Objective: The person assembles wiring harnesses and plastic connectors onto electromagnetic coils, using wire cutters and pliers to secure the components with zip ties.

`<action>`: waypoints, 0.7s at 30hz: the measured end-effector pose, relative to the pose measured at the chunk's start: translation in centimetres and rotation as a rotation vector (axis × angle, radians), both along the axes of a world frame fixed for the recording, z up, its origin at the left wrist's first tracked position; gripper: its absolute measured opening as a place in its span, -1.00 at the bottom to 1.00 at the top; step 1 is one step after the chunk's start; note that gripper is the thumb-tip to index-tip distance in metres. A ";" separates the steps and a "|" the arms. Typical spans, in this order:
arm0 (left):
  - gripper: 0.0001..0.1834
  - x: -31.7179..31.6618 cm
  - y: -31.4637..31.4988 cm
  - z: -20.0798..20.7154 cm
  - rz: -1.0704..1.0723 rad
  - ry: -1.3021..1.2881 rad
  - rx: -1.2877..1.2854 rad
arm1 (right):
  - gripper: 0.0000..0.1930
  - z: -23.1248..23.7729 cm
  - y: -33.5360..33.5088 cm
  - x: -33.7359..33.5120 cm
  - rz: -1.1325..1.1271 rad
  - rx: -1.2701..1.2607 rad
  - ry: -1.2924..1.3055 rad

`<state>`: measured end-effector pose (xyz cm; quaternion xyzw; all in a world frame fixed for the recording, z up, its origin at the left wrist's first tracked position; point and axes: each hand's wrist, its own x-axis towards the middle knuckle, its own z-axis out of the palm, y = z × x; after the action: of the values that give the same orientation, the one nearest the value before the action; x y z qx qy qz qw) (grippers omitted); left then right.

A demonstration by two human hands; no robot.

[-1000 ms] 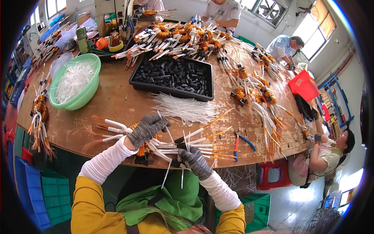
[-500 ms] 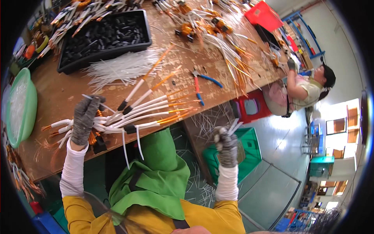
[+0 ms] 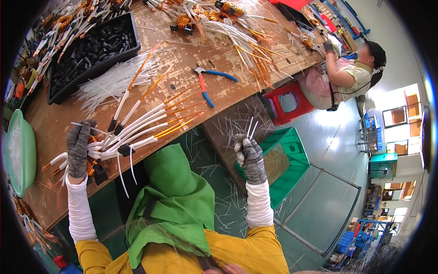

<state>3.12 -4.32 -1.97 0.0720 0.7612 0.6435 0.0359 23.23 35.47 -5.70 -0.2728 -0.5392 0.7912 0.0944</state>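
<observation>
My left hand (image 3: 79, 150), in a grey glove, is closed at the near left of the workbench. A thin white cable tie (image 3: 101, 131) pokes out by its fingertips. Beside and under that hand lies a wire coil (image 3: 132, 130) with white-sleeved leads, black sleeves and bare copper ends; its winding is mostly hidden. Two tie tails (image 3: 132, 165) hang from one black sleeve over the bench edge. My right hand (image 3: 250, 159), also gloved, is raised off the bench, its fingers closed on a few white cable ties (image 3: 252, 129) that stick up.
A black tray (image 3: 93, 57) of small black pieces and a pile of cable ties (image 3: 116, 80) lie beyond. Pliers (image 3: 205, 86) rest near the edge. A green bowl (image 3: 22, 153) stands left, a green crate (image 3: 285, 164) right. A co-worker (image 3: 346, 75) sits beyond a red stool (image 3: 289, 104).
The view has shifted to the right. My right hand has come left, away from the crate, and the ties in it now point up. My left hand stays by the coil.
</observation>
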 end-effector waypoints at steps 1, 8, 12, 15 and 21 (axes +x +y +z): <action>-0.79 0.0 0.0 0.0 0.001 -0.001 -0.003 | -0.72 0.2 -0.2 -0.2 0.011 0.017 0.006; -0.80 0.2 0.5 0.6 -0.028 -0.017 -0.038 | -0.68 0.5 -0.7 -1.4 0.041 -0.062 0.009; -0.80 -0.1 0.5 0.3 -0.030 -0.017 -0.068 | -0.66 1.4 -0.7 -2.5 0.080 -0.008 0.035; -0.81 -0.1 0.7 0.1 -0.019 -0.012 -0.023 | -0.65 2.3 -1.1 -3.5 0.121 0.035 0.051; -0.84 -0.3 -0.3 0.1 -0.109 0.186 -0.045 | -0.65 5.8 -3.1 -7.2 0.246 0.258 0.112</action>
<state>2.87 -4.65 -1.84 0.1719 0.7704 0.6140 0.0016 16.07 32.32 0.07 -0.1463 -0.6594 0.7349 0.0612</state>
